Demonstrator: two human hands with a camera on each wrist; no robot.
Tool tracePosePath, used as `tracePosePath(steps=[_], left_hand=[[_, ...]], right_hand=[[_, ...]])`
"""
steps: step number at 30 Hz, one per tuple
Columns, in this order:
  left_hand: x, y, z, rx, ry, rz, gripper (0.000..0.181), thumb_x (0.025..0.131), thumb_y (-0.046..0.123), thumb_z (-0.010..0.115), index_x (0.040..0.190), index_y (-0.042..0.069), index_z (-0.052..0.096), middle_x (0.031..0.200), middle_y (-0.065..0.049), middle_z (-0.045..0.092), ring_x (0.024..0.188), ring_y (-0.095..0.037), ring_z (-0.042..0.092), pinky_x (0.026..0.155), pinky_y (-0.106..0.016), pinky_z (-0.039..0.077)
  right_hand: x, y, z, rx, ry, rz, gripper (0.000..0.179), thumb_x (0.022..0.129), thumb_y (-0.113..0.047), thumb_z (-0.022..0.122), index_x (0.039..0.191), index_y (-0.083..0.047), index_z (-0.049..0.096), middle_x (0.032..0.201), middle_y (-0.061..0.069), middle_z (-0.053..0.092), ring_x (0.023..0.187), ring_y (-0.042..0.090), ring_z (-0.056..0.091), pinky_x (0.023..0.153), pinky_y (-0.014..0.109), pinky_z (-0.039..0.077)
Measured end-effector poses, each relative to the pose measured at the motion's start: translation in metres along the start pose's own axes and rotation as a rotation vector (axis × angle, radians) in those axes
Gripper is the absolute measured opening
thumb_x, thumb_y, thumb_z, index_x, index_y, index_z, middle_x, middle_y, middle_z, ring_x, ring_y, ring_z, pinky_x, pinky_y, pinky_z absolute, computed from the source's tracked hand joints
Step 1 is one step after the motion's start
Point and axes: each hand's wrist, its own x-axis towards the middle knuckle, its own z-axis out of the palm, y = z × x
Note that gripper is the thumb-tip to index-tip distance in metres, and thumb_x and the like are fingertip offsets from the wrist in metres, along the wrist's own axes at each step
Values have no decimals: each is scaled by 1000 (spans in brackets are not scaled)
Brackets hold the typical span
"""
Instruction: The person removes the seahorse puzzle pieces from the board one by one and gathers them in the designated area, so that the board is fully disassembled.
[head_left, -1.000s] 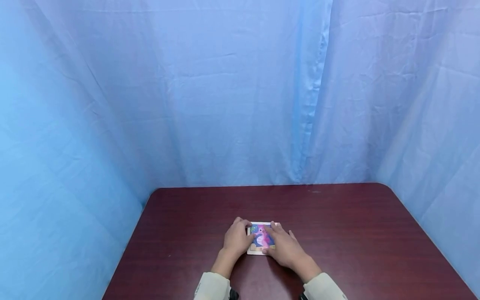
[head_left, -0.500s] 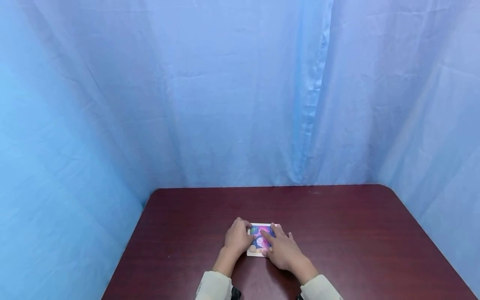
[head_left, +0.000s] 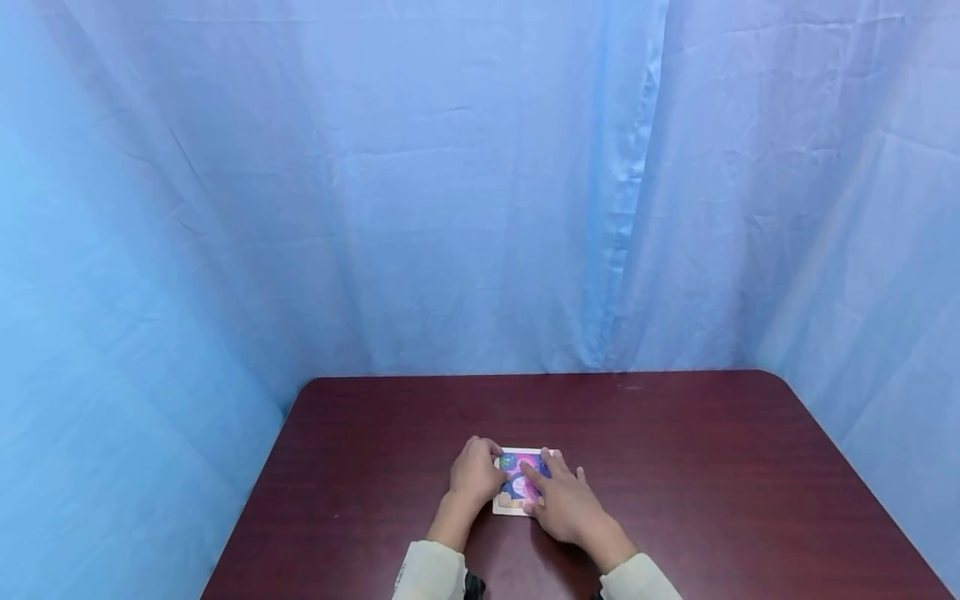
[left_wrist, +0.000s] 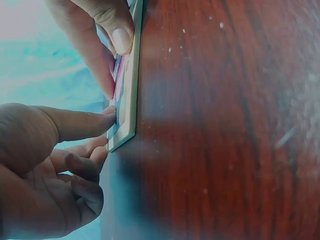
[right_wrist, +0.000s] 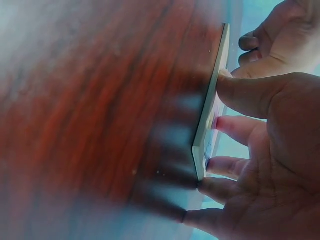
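A small flat picture board (head_left: 519, 487) with a pale rim lies on the table; its face is printed in pink, blue and purple and looks like a tray puzzle. My left hand (head_left: 474, 477) holds its left edge, the thumb over the picture and the other fingers curled along the side. From the right, my right hand (head_left: 572, 504) rests spread over the board. Its index finger touches the picture and its thumb is at the near edge, as the right wrist view shows on the board's pale side (right_wrist: 202, 127). The hands cover parts of the picture.
The dark red-brown table (head_left: 675, 467) has a wood-grain top and rounded far corners. Light blue curtains (head_left: 465, 208) hang behind it and on both sides. Pale sleeves (head_left: 431, 571) cover both forearms.
My right hand has shifted slightly to the left, its index finger sliding a little over the picture toward the near side. The left hand keeps its place at the left edge.
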Motion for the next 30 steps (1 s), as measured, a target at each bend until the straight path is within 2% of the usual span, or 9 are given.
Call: tracePosePath(steps=[9,16,24,30], left_hand=[[0,1,1,-38,-10,-33,31,79,7,87,106,2,73,101,-7,64,85,-19,65,85,-41,57],[-5,3,2,-7,50,20,30,76,2,85,102,4,70,97,-8,65,80,-21,64,79,-42,56],[-4,2,1,-27,46,61,31,77,0,85,99,10,66,85,-2,67,72,-11,55,67,-33,47],[-5,3,0,-32,57,90,34,77,-1,86,100,12,64,83,-3,68,71,-12,58,66,-34,47]], right_hand=[[0,-1,-1,-1,-6,9,58,99,-29,72,154,-16,56,169,26,34,160,48,28,121,76,25],[-1,-1,0,5,-4,6,59,99,-30,72,153,-16,56,169,27,35,159,49,28,120,76,25],[-1,-1,-2,8,-3,9,59,98,-30,72,153,-15,56,169,26,35,159,49,28,120,77,24],[-1,0,-1,13,-6,8,59,99,-31,72,154,-16,56,169,27,34,160,49,27,121,77,23]])
